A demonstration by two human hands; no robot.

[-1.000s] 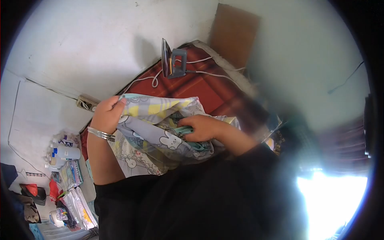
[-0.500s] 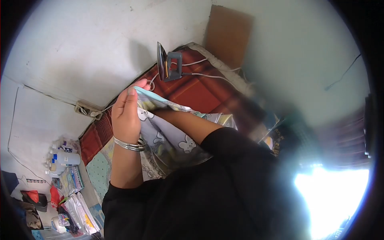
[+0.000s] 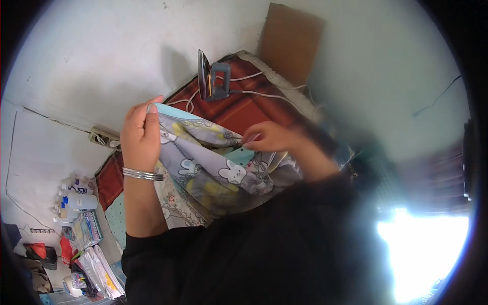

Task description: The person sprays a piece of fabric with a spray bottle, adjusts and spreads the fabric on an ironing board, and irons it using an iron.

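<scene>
Now | left hand [image 3: 141, 129], wearing silver bangles [image 3: 143, 175] at the wrist, is gripping the turquoise edge [image 3: 178, 111] of a grey-and-yellow rabbit-print cloth [image 3: 203, 157] | right hand [image 3: 269, 138] is apparently pinching the cloth's folds, contact partly hidden | cloth is sagging between both hands | grey-handled iron [image 3: 216, 94] is standing on a red plaid cover [image 3: 249, 109]

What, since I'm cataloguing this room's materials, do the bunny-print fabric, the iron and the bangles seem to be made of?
Bunny-print fabric: thin, matte cloth, draping in loose folds; the fibre can't be told.
Iron: handle probably matte grey plastic; soleplate likely metal, from its glossy reflections.
Bangles: apparently polished metal, silvery with bright highlights.
</scene>
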